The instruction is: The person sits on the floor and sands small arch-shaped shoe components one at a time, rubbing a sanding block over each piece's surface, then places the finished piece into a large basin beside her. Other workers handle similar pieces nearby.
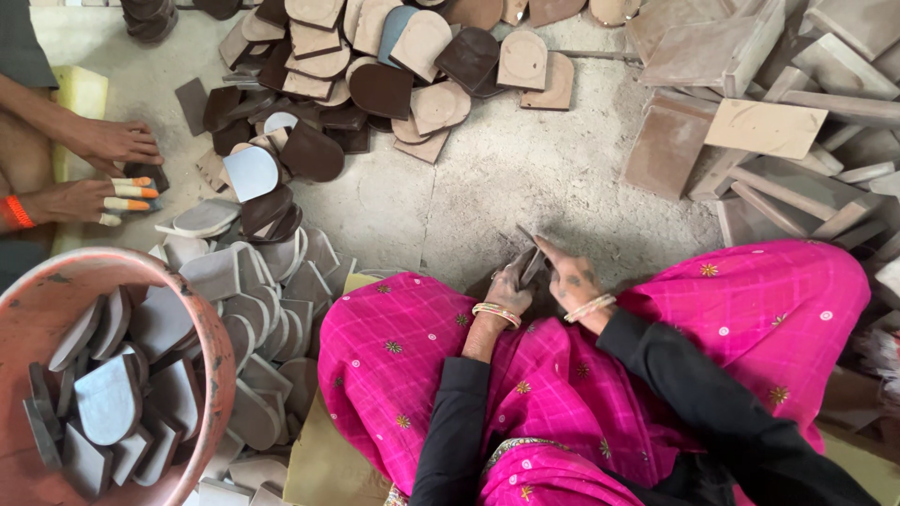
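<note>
floor (525, 178): bare dusty concrete, greyish and gritty, with a crack running down toward the person's knees. Everything sat straight on it, so the whole scene was ground-level work.

pink cloth (562, 375): bright magenta checked fabric with little embroidered flowers, spread over the person's crossed legs and filling most of the lower right of the view.

heel-shaped pieces (356, 75): a big loose heap across the top, dark brown, tan and a few pale blue ones, flat with one rounded end, all overlapping.

grey pieces (253, 300): a second pile of the same shape, stacked on edge, trailing down the left between the heap and the tub.

wooden blocks (750, 122): a jumble of tan and brown slabs and strips on the right, well apart from the heaps.

orange tub (202, 309): worn round tub at bottom left, holding more grey pieces standing on edge.

co-worker's hands (112, 169): at the left edge, orange-and-white tips on some fingers, resting over a dark piece on the floor.

left hand (509, 290): black sleeve, bangles at the wrist, curled shut around the small dark piece, low in front of the knees.

right hand (572, 276): bangle too, fingers pinched onto the same piece from the other side.

small dark piece (531, 262): held between both hands just above the floor, mostly hidden, so I couldn't tell its shape.
</note>
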A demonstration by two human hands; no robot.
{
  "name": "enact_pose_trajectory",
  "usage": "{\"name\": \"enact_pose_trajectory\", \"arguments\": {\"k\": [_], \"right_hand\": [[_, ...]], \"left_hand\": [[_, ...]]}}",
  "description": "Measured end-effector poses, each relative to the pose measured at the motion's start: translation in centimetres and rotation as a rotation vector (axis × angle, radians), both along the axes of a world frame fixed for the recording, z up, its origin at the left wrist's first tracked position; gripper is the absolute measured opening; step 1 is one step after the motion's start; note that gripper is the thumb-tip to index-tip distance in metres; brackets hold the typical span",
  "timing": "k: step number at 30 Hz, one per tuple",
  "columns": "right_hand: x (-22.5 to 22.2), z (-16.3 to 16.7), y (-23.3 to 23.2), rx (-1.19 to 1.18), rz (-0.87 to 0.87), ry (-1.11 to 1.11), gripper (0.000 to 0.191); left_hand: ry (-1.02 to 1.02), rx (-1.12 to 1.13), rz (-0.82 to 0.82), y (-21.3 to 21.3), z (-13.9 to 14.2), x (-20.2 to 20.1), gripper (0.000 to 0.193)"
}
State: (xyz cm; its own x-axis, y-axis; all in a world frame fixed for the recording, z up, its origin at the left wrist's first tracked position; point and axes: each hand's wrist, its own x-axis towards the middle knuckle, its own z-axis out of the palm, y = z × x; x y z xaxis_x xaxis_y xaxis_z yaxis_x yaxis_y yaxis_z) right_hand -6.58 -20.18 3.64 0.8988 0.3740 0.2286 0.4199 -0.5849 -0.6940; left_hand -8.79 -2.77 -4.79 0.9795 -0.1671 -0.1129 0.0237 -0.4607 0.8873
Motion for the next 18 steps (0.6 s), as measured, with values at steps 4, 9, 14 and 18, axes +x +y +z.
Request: {"name": "enact_pose_trajectory", "arguments": {"k": [4, 9, 14, 18], "right_hand": [[-2.2, -1.6, 1.0, -0.121, -0.003, -0.176, 0.075], [-0.4, -4.3, 0.1, -0.151, -0.071, 0.049, 0.073], [-0.1, -3.3, -0.9, -0.033, -0.138, 0.049, 0.077], [-2.2, 0.5, 0.5, -0.213, -0.078, -0.213, 0.072]], "left_hand": [[0.269, 0.283, 0.019, -0.4, -0.6, 0.5, 0.043], [-0.005, -0.005, 0.009, -0.3, 1.7, 0.4, 0.062], [-0.108, -0.187, 0.026, -0.8, 1.8, 0.6, 0.064], [-0.028, 0.144, 0.138, -1.7, 0.0, 1.5, 0.050]]}}
